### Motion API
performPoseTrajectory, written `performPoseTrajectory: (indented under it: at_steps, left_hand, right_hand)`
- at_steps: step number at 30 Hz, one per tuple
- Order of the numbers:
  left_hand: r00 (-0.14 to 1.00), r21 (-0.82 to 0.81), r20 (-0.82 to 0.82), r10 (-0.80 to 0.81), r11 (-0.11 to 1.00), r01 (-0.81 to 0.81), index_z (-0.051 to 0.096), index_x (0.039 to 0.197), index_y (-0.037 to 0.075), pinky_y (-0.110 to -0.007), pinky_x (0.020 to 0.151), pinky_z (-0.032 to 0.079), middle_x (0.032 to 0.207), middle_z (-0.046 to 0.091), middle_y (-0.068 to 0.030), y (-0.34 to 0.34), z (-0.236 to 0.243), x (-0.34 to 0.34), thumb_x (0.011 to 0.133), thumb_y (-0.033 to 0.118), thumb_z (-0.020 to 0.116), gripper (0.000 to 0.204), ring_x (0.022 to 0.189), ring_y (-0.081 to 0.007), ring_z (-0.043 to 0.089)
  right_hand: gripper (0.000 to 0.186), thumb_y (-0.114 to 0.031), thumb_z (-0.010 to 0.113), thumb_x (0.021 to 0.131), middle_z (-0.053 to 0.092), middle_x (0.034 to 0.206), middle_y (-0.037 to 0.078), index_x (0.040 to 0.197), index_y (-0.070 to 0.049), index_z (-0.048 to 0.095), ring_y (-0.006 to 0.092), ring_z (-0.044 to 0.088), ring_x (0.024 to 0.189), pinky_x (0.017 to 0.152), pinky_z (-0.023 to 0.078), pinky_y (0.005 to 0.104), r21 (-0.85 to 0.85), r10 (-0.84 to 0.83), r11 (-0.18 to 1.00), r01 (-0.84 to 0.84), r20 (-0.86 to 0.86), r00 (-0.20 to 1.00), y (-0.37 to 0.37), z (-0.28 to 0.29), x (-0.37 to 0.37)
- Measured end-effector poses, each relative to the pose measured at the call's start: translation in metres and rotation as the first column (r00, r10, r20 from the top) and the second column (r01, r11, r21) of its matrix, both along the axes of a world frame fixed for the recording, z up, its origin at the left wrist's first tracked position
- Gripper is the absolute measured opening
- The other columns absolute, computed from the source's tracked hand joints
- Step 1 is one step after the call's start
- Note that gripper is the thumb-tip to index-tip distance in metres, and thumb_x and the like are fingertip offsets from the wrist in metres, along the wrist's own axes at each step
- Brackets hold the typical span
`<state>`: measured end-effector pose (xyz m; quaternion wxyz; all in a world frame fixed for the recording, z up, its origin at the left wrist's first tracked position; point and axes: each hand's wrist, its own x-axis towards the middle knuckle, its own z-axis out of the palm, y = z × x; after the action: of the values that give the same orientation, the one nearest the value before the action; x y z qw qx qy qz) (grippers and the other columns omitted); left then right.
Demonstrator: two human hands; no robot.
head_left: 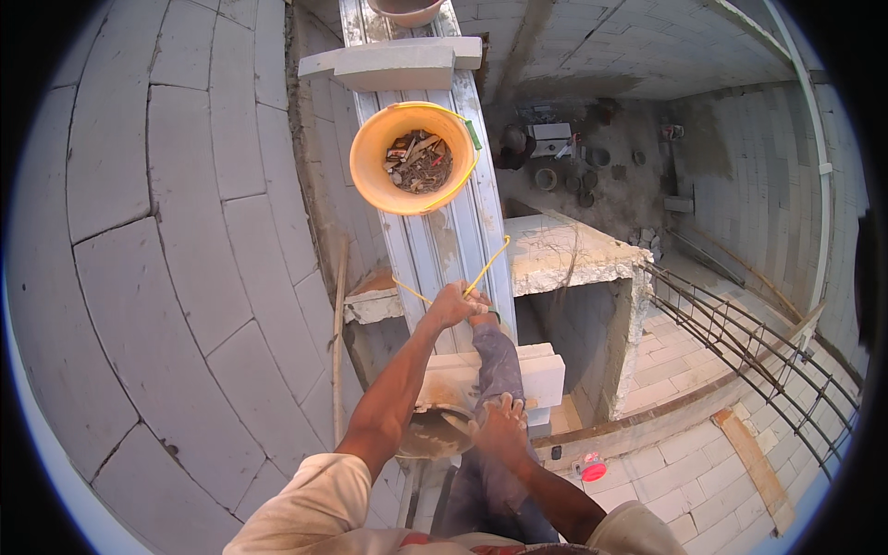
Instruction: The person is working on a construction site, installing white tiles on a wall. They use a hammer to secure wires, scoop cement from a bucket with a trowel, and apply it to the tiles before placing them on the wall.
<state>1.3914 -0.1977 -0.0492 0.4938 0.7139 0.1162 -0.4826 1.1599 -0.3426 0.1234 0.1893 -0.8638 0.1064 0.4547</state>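
Seen from above, on a scaffold plank run [435,231] beside a grey block wall [185,231]. Left hand [453,303] closed around a yellow rope [490,264], fist tight, arm stretched forward and up from the lower edge. Rope led from the fist up toward the orange bucket [379,176], with a second strand slanting down to the left of the fist. Orange bucket sat or hung over the planks, well ahead of the left hand, toward their far end; whether resting on them or lifted clear could not be told. Held scraps and rubble [418,159], a green clip on its yellow handle at the right rim. Beyond it, a pale block [398,63] laid across the planks, and the rim of another basin [407,9] at the top edge.

Right hand [504,427] spread flat, fingers open, pressed on the grey trouser leg [495,370] by the knee, gripping nothing. Just left of it, a dirty round pan [439,430] with mortar crust, touching the near white block [541,375] that lay across the near end of the planks.

Far below to the right: a concrete slab [564,250] over an opening, rebar cage [740,333] lying along a brick floor, a wooden board [754,462], a small red object [592,467], and round containers [564,176] on the dusty ground.
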Motion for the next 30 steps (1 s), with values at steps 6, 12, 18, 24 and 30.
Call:
performPoseTrajectory:
  at_steps: [6, 12, 18, 24, 30]
  left_hand:
    - [0.997, -0.007, 0.054, -0.049, 0.999, 0.05, 0.071, 0.107, -0.001, -0.037, 0.083, 0.057, 0.098, 0.075, -0.0119, 0.006, -0.015, -0.013, 0.077, 0.015, 0.089, 0.038, 0.091, -0.0227, 0.072]
    - [0.999, -0.024, 0.028, -0.027, 0.999, 0.028, 0.071, 0.108, -0.002, -0.039, 0.085, 0.057, 0.1, 0.076, -0.0141, 0.009, -0.018, -0.021, 0.08, 0.013, 0.086, 0.035, 0.095, -0.0241, 0.073]
    - [0.998, -0.039, -0.05, 0.027, 0.999, -0.029, 0.07, 0.108, -0.001, -0.038, 0.088, 0.057, 0.101, 0.075, -0.0137, 0.012, -0.02, -0.021, 0.078, 0.015, 0.086, 0.038, 0.096, -0.0241, 0.072]
    - [0.999, -0.037, -0.02, 0.044, 0.998, -0.045, 0.07, 0.109, -0.001, -0.036, 0.089, 0.057, 0.101, 0.074, -0.0118, 0.012, -0.016, -0.019, 0.075, 0.02, 0.089, 0.045, 0.096, -0.0223, 0.071]
    - [0.999, -0.066, -0.023, 0.039, 0.997, -0.04, 0.069, 0.112, -0.002, -0.033, 0.088, 0.053, 0.1, 0.07, -0.0062, 0.016, -0.025, -0.023, 0.076, 0.023, 0.088, 0.048, 0.093, -0.0175, 0.065]
  right_hand:
    - [0.058, -0.045, 0.076, 0.089, 0.049, 0.148, 0.024, 0.13, -0.005, 0.069, 0.0474, 0.048, 0.135, 0.113, 0.04, 0.0603, 0.001, 0.009, 1.0, -0.009, -0.057, 0.998, 0.0, 0.006, 0.012]
    - [0.062, -0.044, 0.073, 0.094, 0.04, 0.156, 0.029, 0.141, -0.004, 0.063, 0.056, 0.038, 0.146, 0.121, 0.032, 0.0653, 0.078, -0.016, 0.996, 0.031, -0.182, 0.983, -0.002, 0.011, 0.022]
    - [0.063, -0.044, 0.073, 0.094, 0.04, 0.159, 0.029, 0.142, -0.005, 0.063, 0.0557, 0.036, 0.148, 0.122, 0.031, 0.0646, 0.029, -0.005, 1.0, 0.009, -0.146, 0.989, 0.001, 0.009, 0.014]
    - [0.057, -0.045, 0.074, 0.092, 0.047, 0.153, 0.027, 0.133, -0.006, 0.068, 0.0509, 0.043, 0.143, 0.115, 0.038, 0.0613, -0.011, 0.018, 1.0, -0.019, -0.078, 0.997, 0.005, 0.005, 0.01]
    - [0.067, -0.045, 0.075, 0.091, 0.039, 0.163, 0.03, 0.145, -0.009, 0.062, 0.0545, 0.034, 0.151, 0.124, 0.029, 0.0634, 0.003, -0.018, 1.0, 0.018, -0.185, 0.983, 0.008, 0.0, 0.007]
